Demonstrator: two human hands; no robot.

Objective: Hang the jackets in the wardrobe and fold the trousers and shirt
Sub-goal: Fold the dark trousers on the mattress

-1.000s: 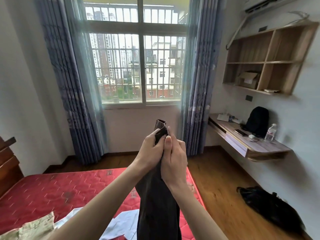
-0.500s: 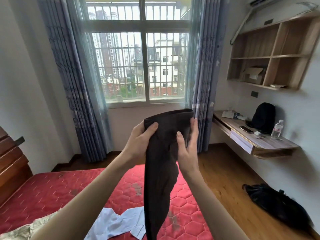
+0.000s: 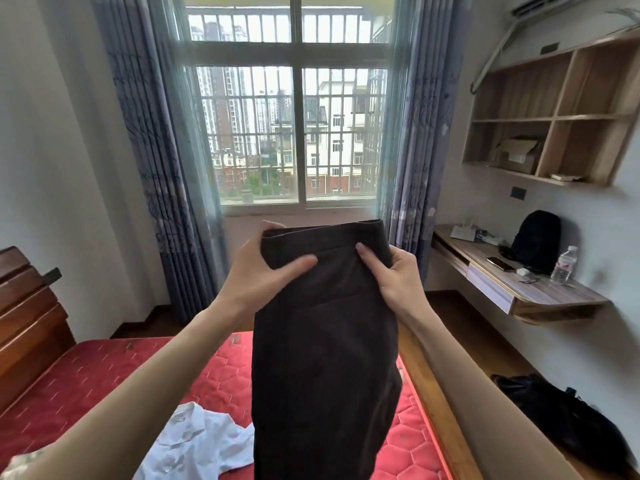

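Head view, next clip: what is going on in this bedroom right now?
A person is standing at a bed with a red mattress and holding up dark trousers by the top edge. The left hand grips one corner and the right hand the other, thumbs in front, so the cloth hangs flat and spread. No fold has been made yet. A white shirt lies crumpled on the mattress below, unfolded. No wardrobe is in view.

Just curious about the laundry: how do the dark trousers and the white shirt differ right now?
The trousers are dark brown, held up by both hands and hanging straight; the shirt is white, untouched and crumpled on the red mattress. Neither is folded yet.
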